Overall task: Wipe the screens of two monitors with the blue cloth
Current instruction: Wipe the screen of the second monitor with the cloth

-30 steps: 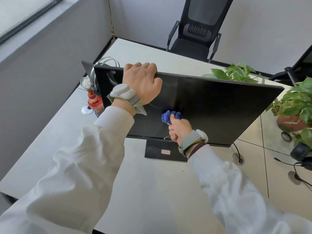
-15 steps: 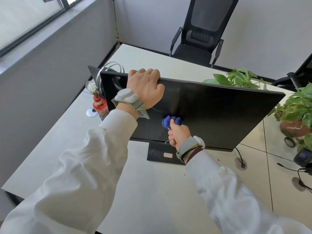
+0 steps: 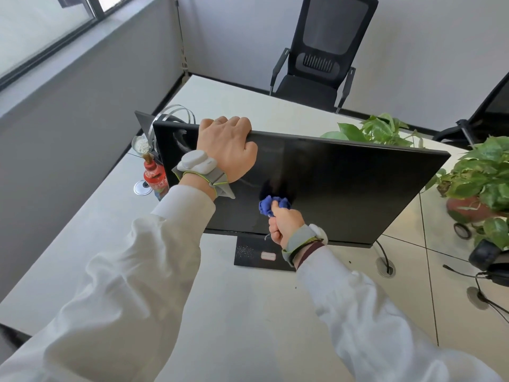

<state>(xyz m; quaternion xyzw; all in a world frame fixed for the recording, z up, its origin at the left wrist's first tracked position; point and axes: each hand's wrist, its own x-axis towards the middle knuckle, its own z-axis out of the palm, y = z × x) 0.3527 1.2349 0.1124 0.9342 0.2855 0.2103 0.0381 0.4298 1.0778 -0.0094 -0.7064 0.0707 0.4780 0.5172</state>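
1. My left fingers [image 3: 234,122] curl over the top edge of the monitor [image 3: 344,188] near its left corner. My left hand [image 3: 225,147] grips it there, with the palm against the screen.
2. My right fingers [image 3: 274,232] are closed tight round the bunched cloth [image 3: 271,205]. My right hand [image 3: 285,223] presses the cloth to the lower middle of the screen, just above the bottom edge.
3. Both wrists wear grey bands over white sleeves.
4. The monitor stands on its dark base [image 3: 248,250] on a pale counter [image 3: 234,312].
5. A red bottle [image 3: 154,175] stands just beside the monitor's left edge. Leafy plants [image 3: 374,130] show behind its right end.
6. A headset [image 3: 487,260] lies at the far right. A black chair [image 3: 322,59] stands beyond the counter against a grey wall, and a window [image 3: 41,23] runs along the left.
7. The dark screen faces me. Its long axis runs left to right across the counter.
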